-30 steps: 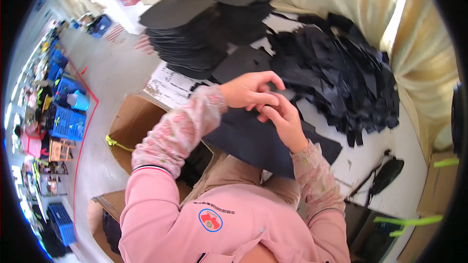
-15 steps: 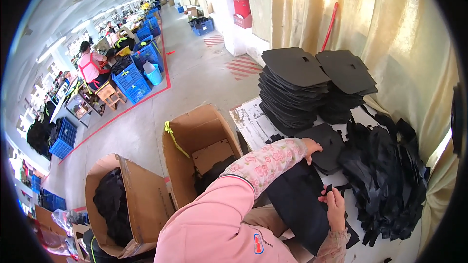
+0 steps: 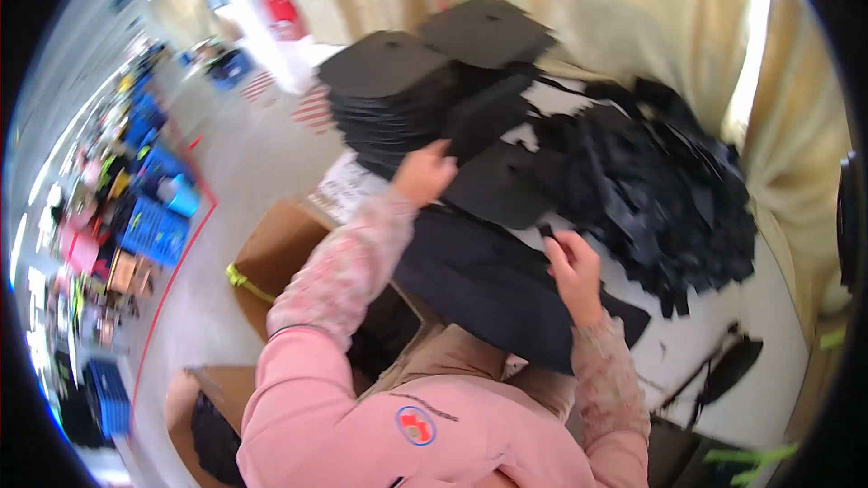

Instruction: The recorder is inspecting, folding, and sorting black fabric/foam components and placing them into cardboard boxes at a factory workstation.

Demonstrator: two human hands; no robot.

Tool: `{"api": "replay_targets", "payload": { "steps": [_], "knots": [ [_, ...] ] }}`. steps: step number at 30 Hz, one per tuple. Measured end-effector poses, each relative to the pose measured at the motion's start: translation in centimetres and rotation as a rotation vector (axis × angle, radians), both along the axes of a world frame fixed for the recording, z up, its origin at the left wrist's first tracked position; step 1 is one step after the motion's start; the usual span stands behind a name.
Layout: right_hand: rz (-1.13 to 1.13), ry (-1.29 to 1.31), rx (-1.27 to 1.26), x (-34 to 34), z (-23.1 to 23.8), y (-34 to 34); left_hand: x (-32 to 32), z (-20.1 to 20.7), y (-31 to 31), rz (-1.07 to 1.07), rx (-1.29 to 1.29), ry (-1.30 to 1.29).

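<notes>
A white desk (image 3: 773, 334) fills the right half of the view, its far side running up to pale gold curtains (image 3: 655, 45). At its far left stand two stacks of black panels side by side: the left stack (image 3: 389, 68) and the right stack (image 3: 488, 32), each top panel showing a small dark slot.

The left hand (image 3: 423, 175) is clamped on the near end of a tilted panel (image 3: 488, 117), which is raised in front of the right stack. The right hand (image 3: 574, 273) has thumb and fingers pinched together on a small black piece (image 3: 546, 230). Between the hands, a flat panel (image 3: 506, 185) lies on the desk; nearer the person, a dark sheet (image 3: 484, 285) reaches over the desk's edge above the lap. A large heap of black strips (image 3: 651, 203) covers the desk beyond the right hand, and a black oval object (image 3: 731, 370) rests near the right side.

To the left, an open cardboard box (image 3: 280, 239) with a yellow-green ribbon (image 3: 242, 280) sits against the desk. A second box (image 3: 185, 389) nearer the person holds dark material. The grey floor (image 3: 240, 185) carries a red line (image 3: 167, 298) and striped patches (image 3: 312, 110). Past the line are blue crates (image 3: 155, 230), a light blue bucket (image 3: 183, 196) and a blurred workroom.
</notes>
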State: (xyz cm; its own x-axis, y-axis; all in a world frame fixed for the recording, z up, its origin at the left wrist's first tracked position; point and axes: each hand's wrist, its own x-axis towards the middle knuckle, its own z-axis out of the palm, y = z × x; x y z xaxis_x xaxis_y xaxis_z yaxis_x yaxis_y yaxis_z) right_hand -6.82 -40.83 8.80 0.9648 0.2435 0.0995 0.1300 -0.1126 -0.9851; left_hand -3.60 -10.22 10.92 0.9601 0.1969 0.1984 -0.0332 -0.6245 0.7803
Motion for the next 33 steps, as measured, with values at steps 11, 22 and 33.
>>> {"api": "replay_targets", "payload": {
  "steps": [11, 22, 33],
  "knots": [
    [-0.107, -0.069, 0.108, 1.9, -0.7, 0.4, -8.6, 4.7, -6.2, -0.622, -0.065, 0.136],
    [0.428, 0.032, 0.132, 0.8, 1.1, -1.9, -5.7, 1.9, -10.4, -0.589, -0.080, -0.193],
    [0.667, 0.139, -0.127, 1.9, 3.7, -6.8, -5.1, 4.1, -10.4, -0.616, -0.043, -0.383]
  ]
}}
